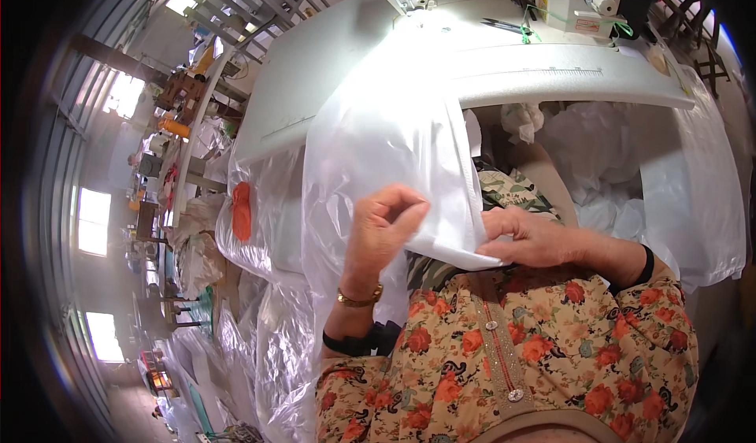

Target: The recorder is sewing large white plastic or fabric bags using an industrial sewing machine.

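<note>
A white, glossy plastic-like sheet hangs from the sewing machine table toward my lap, with a thicker folded edge running down its right side. My right hand pinches that edge near its lower corner, thumb below and fingers above. Over the sheet's lower left part, my left hand is closed, its fingers curled in toward the thumb. Whether any of the sheet is between those fingertips is hidden. At the far end, the sheet lies under the bright light by the sewing machine's needle area.
The sewing machine stands on a pale table with a ruler scale along it. Tweezers and green thread lie by its base. Bundled white plastic fills the space below right. An orange object rests on plastic at left.
</note>
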`<state>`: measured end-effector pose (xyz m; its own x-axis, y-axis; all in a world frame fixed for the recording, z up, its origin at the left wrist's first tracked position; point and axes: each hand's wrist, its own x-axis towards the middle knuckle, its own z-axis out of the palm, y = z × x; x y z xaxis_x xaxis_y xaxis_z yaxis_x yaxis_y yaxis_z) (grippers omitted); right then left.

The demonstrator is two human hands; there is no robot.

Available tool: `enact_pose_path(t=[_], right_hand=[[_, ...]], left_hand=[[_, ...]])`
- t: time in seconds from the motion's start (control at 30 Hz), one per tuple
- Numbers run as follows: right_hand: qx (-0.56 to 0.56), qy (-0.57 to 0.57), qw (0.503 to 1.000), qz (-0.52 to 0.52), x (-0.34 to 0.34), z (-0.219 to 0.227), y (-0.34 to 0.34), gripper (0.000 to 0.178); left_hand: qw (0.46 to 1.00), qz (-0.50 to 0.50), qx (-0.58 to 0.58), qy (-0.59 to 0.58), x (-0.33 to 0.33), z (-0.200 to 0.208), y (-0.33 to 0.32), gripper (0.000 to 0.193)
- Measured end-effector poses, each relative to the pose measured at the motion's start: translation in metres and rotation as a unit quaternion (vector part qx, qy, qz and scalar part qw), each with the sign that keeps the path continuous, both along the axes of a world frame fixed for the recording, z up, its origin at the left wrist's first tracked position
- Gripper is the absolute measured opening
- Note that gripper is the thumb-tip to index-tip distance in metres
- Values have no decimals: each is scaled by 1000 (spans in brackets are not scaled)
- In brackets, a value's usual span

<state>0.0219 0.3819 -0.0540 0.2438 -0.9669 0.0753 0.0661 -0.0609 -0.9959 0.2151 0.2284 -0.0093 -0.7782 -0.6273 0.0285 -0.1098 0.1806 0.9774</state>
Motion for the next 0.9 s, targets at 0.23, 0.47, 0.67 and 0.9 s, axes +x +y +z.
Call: enact_pose_path(t=[0.23,0.47,0.67,0.9], right_hand=[[-204,238,949,-33,18,0,-12,22],[-282,327,901,-40,36,-3,-23,22],[-343,377,860,-19,38,7,-37,28],[-250,218,856,-398,-26,-19,-88,26]], left_hand=[[997,-8,-52,-56,-8,-20,21,8],[997,-27,-32,-63,-6,-27,22,15],[994,-15,104,-12,4,-29,19,17],[992,53,-81,-76,35,7,-20,9]])
